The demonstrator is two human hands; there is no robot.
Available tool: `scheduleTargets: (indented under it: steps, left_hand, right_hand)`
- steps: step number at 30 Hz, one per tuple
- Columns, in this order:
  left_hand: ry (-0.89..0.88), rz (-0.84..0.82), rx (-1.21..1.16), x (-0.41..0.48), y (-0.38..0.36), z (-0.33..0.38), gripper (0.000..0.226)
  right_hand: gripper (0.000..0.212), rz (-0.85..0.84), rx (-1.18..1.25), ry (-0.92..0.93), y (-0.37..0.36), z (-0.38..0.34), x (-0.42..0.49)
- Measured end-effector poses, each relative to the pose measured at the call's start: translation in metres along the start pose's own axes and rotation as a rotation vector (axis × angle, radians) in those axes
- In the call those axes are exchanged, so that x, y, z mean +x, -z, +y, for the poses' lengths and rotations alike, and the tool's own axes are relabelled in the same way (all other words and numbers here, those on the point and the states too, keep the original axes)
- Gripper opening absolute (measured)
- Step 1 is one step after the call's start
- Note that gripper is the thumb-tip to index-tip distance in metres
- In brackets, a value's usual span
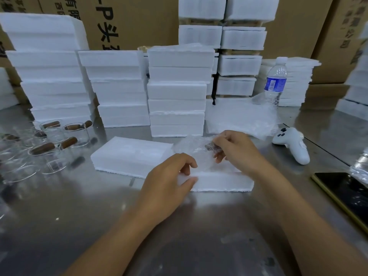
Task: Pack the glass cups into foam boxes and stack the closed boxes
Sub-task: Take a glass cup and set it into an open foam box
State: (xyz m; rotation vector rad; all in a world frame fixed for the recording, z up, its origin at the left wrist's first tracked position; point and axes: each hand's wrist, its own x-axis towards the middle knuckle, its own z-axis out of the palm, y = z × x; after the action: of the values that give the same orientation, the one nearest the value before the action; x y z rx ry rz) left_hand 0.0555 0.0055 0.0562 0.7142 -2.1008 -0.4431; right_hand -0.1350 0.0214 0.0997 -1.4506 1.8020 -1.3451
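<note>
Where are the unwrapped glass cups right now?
Head view: the glass cups cluster at the left edge of the table, just in front of the leftmost foam-box stack and left of the flat foam piece.

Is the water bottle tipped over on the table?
No, the water bottle stands upright at the back of the table, next to a stack of foam sheets.

The counter [179, 226]: brushed metal, dull sheen. The foam box [223, 183]: white, matt, grainy, ragged edges. Over it, bubble wrap [191, 150]: clear crinkled plastic. Left of the foam box, glass cups [76, 134]: clear, glossy, brown wood-like handles. Right of it, controller [292, 143]: smooth white plastic.
</note>
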Motion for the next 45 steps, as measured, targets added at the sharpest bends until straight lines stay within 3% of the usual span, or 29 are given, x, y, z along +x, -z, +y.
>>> scheduleTargets:
  steps: [4,7,10,13,16,20,22,23,25,27,30,32,35,37,39,41,43,45]
  left_hand:
    - [0.033,0.070,-0.058,0.001,-0.001,0.002,0.036]
    - [0.057,0.162,-0.109,0.004,0.000,0.003,0.044]
    - [0.066,0.153,-0.083,0.006,0.002,0.002,0.042]
    - [0.041,0.116,-0.019,0.005,0.004,-0.001,0.029]
    - [0.058,0.120,-0.056,0.008,0.008,0.001,0.031]
    - [0.206,0.339,-0.196,0.015,0.019,-0.005,0.018]
    - [0.319,0.369,-0.128,0.017,0.027,-0.015,0.013]
    - [0.380,0.308,-0.054,0.016,0.030,-0.021,0.013]
    - [0.432,0.046,0.268,0.012,0.034,-0.031,0.026]
    - [0.351,-0.150,0.590,0.009,0.032,-0.036,0.039]
    - [0.295,-0.035,0.611,0.010,0.032,-0.037,0.034]
    - [0.273,0.161,0.479,0.012,0.034,-0.037,0.031]
    - [0.232,0.466,0.100,0.017,0.042,-0.026,0.023]
    - [0.168,0.589,-0.172,0.022,0.051,-0.011,0.019]
    - [0.125,0.714,-0.496,0.025,0.064,0.000,0.012]
    - [0.117,0.762,-0.959,0.028,0.078,0.005,0.006]
    - [0.172,0.716,-1.409,0.028,0.089,0.003,0.016]
    - [0.251,0.639,-1.630,0.027,0.096,0.000,0.023]
  right_hand:
    - [0.023,0.149,-0.278,0.088,-0.001,0.007,-0.001]
    - [0.024,0.087,-0.307,0.072,-0.002,0.009,-0.002]
    - [0.023,0.041,-0.371,0.053,-0.003,0.010,-0.002]
    - [0.019,0.046,-0.350,0.037,-0.003,0.009,-0.002]
    - [0.011,0.077,-0.271,0.062,-0.002,0.009,-0.001]
    - [0.015,0.161,-0.091,0.103,0.003,0.009,0.002]
    - [0.012,0.287,-0.020,0.091,0.005,0.010,0.005]
    - [0.011,0.354,-0.013,0.074,0.007,0.011,0.006]
    - [0.012,0.454,-0.040,0.012,0.011,0.014,0.007]
    - [0.010,0.455,-0.079,-0.074,0.014,0.017,0.008]
    - [0.008,0.380,-0.058,-0.205,0.015,0.020,0.011]
    - [0.019,0.341,0.006,-0.255,0.015,0.021,0.010]
    - [0.033,0.306,0.083,-0.278,0.015,0.021,0.007]
    - [0.032,0.298,0.147,-0.301,0.011,0.020,0.006]
    - [0.019,0.276,0.206,-0.318,0.005,0.018,0.004]
    - [0.009,0.250,0.255,-0.323,-0.002,0.015,0.004]
    - [0.009,0.246,0.244,-0.300,-0.007,0.013,0.003]
    - [0.010,0.296,0.217,-0.219,-0.009,0.010,0.002]
